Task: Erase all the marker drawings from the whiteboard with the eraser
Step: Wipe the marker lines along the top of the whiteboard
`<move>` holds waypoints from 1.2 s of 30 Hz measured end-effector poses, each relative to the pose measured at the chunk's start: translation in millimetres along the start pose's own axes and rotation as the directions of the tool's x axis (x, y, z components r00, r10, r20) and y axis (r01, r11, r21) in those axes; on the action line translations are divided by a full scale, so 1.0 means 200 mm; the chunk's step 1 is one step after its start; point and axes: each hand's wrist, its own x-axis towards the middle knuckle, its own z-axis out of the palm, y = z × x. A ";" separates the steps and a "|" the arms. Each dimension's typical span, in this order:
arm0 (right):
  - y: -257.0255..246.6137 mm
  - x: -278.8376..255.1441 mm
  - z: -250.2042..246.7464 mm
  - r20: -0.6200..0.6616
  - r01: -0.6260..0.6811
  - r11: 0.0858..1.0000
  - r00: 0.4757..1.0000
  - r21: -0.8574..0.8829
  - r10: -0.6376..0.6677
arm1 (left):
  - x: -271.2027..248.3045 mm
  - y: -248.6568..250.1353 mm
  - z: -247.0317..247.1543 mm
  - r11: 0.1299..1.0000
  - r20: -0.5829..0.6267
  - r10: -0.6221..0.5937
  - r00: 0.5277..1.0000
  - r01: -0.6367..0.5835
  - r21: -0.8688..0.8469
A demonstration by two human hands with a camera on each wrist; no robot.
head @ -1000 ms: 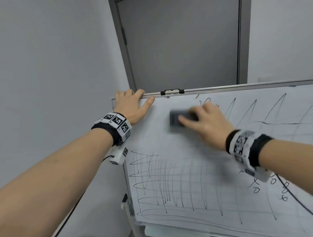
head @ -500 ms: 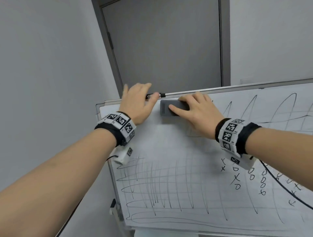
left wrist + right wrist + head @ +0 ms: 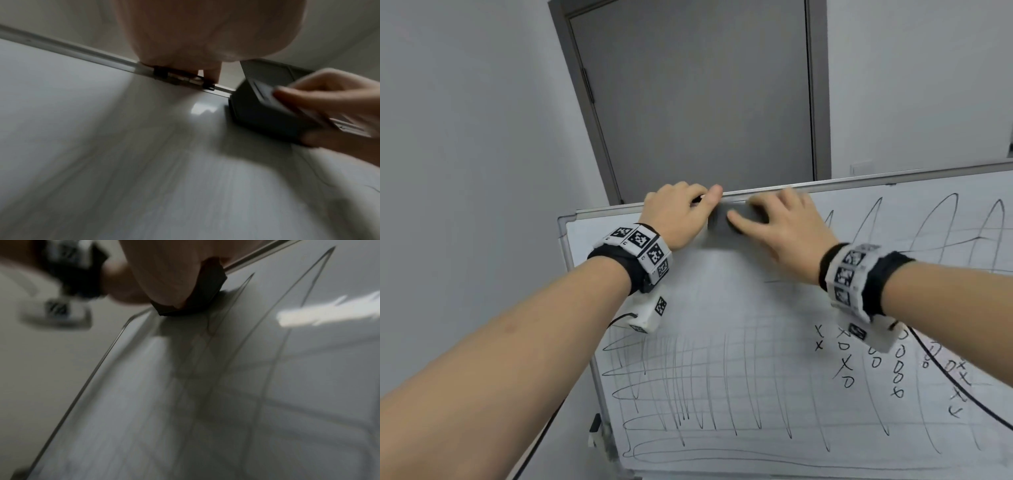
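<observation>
Both hands sit upper centre: right hand (image 3: 784, 228) grips the blurred eraser (image 3: 722, 221), long axis along the whiteboard (image 3: 722, 308) top rail; left hand (image 3: 676, 214) curls over that rail.

The whiteboard (image 3: 722, 301) carries marker scribbles (image 3: 688, 394) low down, and the eraser (image 3: 717, 222) lies pressed against its top edge.

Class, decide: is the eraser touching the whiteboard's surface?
Touching. In the left wrist view the eraser, gripped by the right hand, sits flat on the whiteboard with no gap beneath it.
</observation>
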 end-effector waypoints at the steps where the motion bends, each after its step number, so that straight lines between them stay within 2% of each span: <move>1: 0.02 0.03 -0.02 -0.028 -0.035 0.999 0.999 0.001 0.035 | 0.00 0.00 0.00 1.000 -0.003 -0.003 1.000 0.003 -0.010; 2: 0.02 0.03 -0.02 -0.039 -0.027 1.000 0.999 0.008 0.027 | 0.00 0.00 -0.01 1.000 -0.002 -0.005 1.000 0.005 -0.023; 4: -0.04 -0.04 0.03 -0.011 0.082 0.996 0.997 0.023 -0.082 | 0.00 -0.02 -0.02 0.999 0.003 -0.005 1.000 0.006 -0.042; 6: -0.14 -0.15 0.07 0.097 0.254 0.967 0.962 0.026 -0.255 | 0.00 -0.02 -0.03 0.998 0.020 -0.005 1.000 0.006 -0.055; 7: -0.16 -0.18 0.07 0.152 0.294 0.956 0.944 0.020 -0.294 | 0.00 -0.02 -0.03 0.998 0.027 -0.002 1.000 0.003 -0.055; 9: -0.15 -0.12 0.05 0.145 0.231 0.973 0.962 0.015 -0.230 | 0.00 -0.02 -0.04 0.999 0.028 0.000 1.000 0.001 -0.051; 11: -0.09 -0.01 0.01 0.035 0.031 0.999 0.999 0.013 -0.031 | 0.00 -0.01 -0.03 0.998 0.014 0.007 1.000 -0.006 -0.058; 12: -0.06 0.03 -0.01 -0.013 -0.058 0.998 0.998 0.006 0.058 | 0.00 0.00 -0.03 0.998 0.004 0.007 1.000 -0.007 -0.063; 13: -0.05 0.05 -0.02 -0.027 -0.093 0.996 0.995 0.002 0.093 | 0.00 0.00 -0.03 0.998 -0.001 0.007 1.000 -0.007 -0.068; 14: -0.04 0.03 -0.02 -0.006 -0.050 0.999 0.999 -0.010 0.050 | 0.00 0.00 -0.03 0.998 0.000 0.007 1.000 -0.007 -0.069; 15: -0.05 -0.01 0.00 0.046 0.054 0.998 0.998 -0.024 -0.053 | 0.00 0.00 -0.02 0.998 0.001 0.006 1.000 -0.006 -0.064; 17: -0.07 -0.10 0.00 0.178 0.296 0.955 0.941 -0.014 -0.289 | 0.00 -0.01 -0.02 0.999 -0.001 0.002 1.000 -0.002 -0.048; 18: -0.04 -0.11 -0.01 0.197 0.336 0.942 0.925 -0.019 -0.326 | 0.00 -0.01 -0.02 0.999 -0.007 0.002 1.000 -0.002 -0.042; 19: -0.01 -0.09 -0.03 0.184 0.280 0.959 0.945 -0.028 -0.271 | 0.00 -0.01 -0.01 0.999 -0.017 0.001 1.000 -0.001 -0.036; 20: 0.02 -0.06 -0.04 0.124 0.144 0.989 0.982 -0.026 -0.140 | 0.01 -0.01 -0.01 0.999 -0.025 -0.004 1.000 0.003 -0.035; 21: 0.04 -0.04 -0.04 0.049 -0.015 1.000 0.999 -0.007 0.015 | 0.01 -0.01 0.00 0.999 -0.030 -0.010 0.999 0.009 -0.041; 22: 0.04 -0.04 -0.04 -0.004 -0.106 0.994 0.994 0.009 0.106 | 0.01 0.00 0.01 0.999 -0.035 -0.013 0.999 0.011 -0.045; 23: 0.01 -0.08 -0.03 -0.013 -0.085 0.996 0.996 0.006 0.085 | 0.01 0.00 0.01 0.999 -0.037 -0.014 0.999 0.012 -0.044; 24: -0.03 -0.15 0.00 0.033 0.023 1.000 0.999 -0.003 -0.023 | 0.01 0.01 0.01 0.999 -0.033 -0.015 0.999 0.014 -0.040; 26: -0.09 -0.29 0.03 0.201 0.277 0.961 0.942 -0.004 -0.270 | 0.00 0.00 0.01 0.999 -0.031 -0.025 0.999 0.024 -0.031; 27: -0.07 -0.31 0.01 0.239 0.304 0.953 0.925 0.004 -0.296 | 0.00 0.00 0.01 0.999 -0.036 -0.025 0.999 0.024 -0.024; 28: -0.03 -0.29 -0.01 0.225 0.260 0.966 0.941 0.004 -0.254 | 0.00 0.00 0.02 1.000 -0.042 -0.023 0.999 0.023 -0.014; 30: 0.06 -0.19 -0.05 0.102 -0.005 1.000 0.995 0.001 0.005 | 0.00 0.00 0.04 1.000 -0.056 -0.020 0.998 0.020 0.000; 31: 0.09 -0.15 -0.07 0.019 -0.148 0.989 0.989 0.009 0.148 | 0.00 0.00 0.04 1.000 -0.064 -0.018 0.998 0.018 0.003; 32: 0.10 -0.14 -0.07 -0.024 -0.223 0.975 0.974 0.025 0.223 | 0.00 0.00 0.04 1.000 -0.070 -0.014 0.997 0.014 0.007; 33: 0.09 -0.18 -0.06 -0.032 -0.199 0.980 0.979 0.024 0.199 | 0.00 0.00 0.04 1.000 -0.074 -0.011 0.997 0.012 0.014; 34: 0.06 -0.24 -0.03 0.005 -0.095 0.995 0.995 0.005 0.095 | -0.01 0.00 0.04 1.000 -0.076 -0.015 0.997 0.016 0.022; 35: 0.03 -0.32 -0.01 0.083 0.073 0.997 0.994 -0.010 -0.072 | -0.01 0.00 0.04 0.999 -0.073 -0.019 0.997 0.021 0.026; 36: -0.01 -0.39 0.00 0.200 0.246 0.969 0.950 -0.006 -0.240 | -0.01 -0.01 0.04 0.999 -0.064 -0.024 0.998 0.025 0.024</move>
